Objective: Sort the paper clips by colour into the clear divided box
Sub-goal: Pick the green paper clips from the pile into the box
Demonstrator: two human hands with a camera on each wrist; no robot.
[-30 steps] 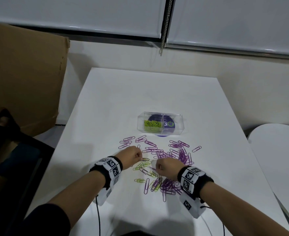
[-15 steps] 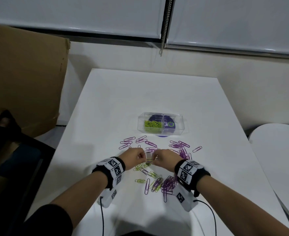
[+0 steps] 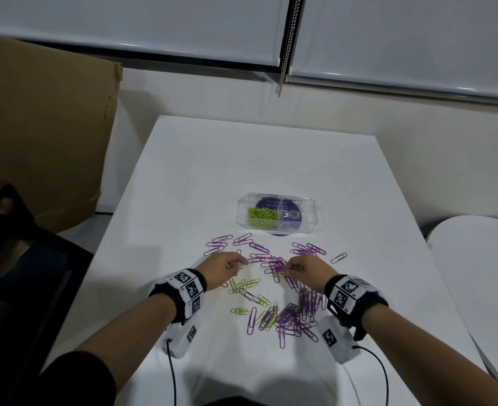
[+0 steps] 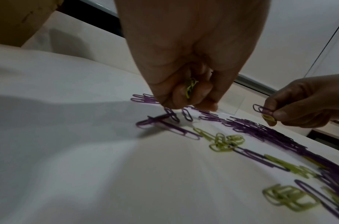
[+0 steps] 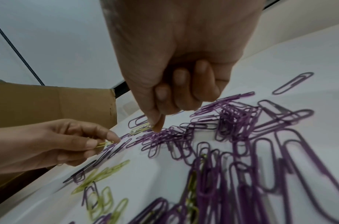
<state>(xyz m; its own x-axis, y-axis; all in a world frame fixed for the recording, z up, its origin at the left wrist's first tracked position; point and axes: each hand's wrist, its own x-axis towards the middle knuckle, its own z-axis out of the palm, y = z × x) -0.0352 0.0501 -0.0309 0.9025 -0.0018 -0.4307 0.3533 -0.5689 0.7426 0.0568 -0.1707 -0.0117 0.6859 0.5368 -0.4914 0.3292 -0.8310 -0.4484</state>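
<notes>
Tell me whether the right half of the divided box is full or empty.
Empty of clips: the box's right half shows only the purple disc underneath, while green clips fill the left.

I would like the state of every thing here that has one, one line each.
Box: open top; left compartment holds green clips, right holds no clips.
Purple clips: loose on the table, none boxed.
Green clips: some boxed, some loose.
Left hand: pinches green clips.
Right hand: pinches a purple and a green clip.
</notes>
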